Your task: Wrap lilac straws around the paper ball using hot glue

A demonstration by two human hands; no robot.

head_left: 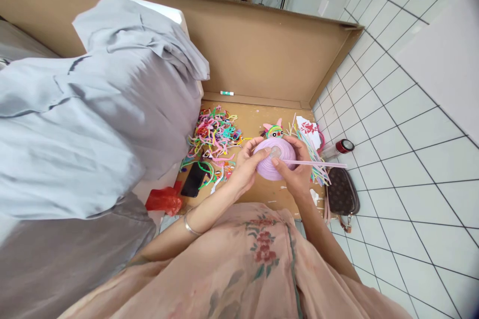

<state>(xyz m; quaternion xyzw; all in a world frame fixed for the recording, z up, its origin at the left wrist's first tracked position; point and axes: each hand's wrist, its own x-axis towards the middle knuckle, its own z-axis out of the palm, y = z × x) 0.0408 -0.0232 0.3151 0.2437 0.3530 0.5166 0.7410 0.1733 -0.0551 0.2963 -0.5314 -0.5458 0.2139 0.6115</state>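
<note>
Between my two hands is a round lilac object (270, 165) wound in rings of pipe cleaner, with a pale translucent spot at its middle. My left hand (247, 165) grips its left side, thumb on top near the pale spot. Around the right side my right hand (297, 172) is closed, its thumb pressing by the centre. A straight lilac strip (325, 163), like a pipe cleaner, sticks out to the right from under that thumb. Just beyond the object sits a small striped figure (275, 131) with pink ears and big eyes.
A heap of coloured pipe cleaners (215, 134) lies left on the table, near a black phone (193, 179) and a red plastic bag (163, 200). Pastel strips (318, 172), a red-lidded bottle (343, 146) and a brown bag (341, 192) are right. A glue stick (226, 93) lies by the cardboard wall (262, 55).
</note>
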